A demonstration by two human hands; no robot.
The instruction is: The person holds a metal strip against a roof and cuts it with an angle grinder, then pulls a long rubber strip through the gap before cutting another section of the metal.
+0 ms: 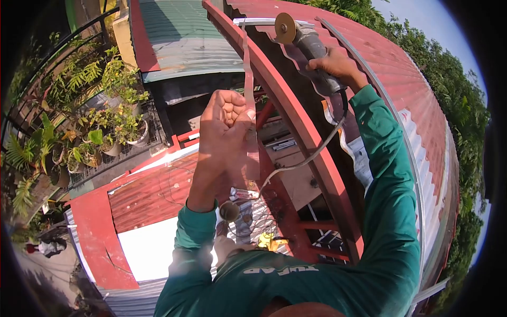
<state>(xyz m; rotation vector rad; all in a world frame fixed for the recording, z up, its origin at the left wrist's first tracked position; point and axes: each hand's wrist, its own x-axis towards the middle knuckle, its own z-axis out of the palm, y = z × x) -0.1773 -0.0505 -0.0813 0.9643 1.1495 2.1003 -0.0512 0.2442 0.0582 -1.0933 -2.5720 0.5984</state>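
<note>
My right hand (338, 66) is wrapped round the dark body of an angle grinder (312, 46), held over the roof edge. Its round tan disc (285, 28) faces up and to the left, and a grey cord (330, 138) loops down from its rear end. In my left hand (226, 120), fingers curled and thumb pressed in, is a long, narrow reddish metal strip (249, 79). The strip stretches up toward the red beam (296, 113) and hangs below my wrist, where it is wider. The grinder's disc is apart from the strip.
A red corrugated roof (380, 47) slopes along the right, with a metal edge strip (393, 113). Lower left lie red and white roof sheets (153, 203). Beneath me are tangled wires and a yellow object (272, 242). Potted plants (111, 145) stand behind a railing at left.
</note>
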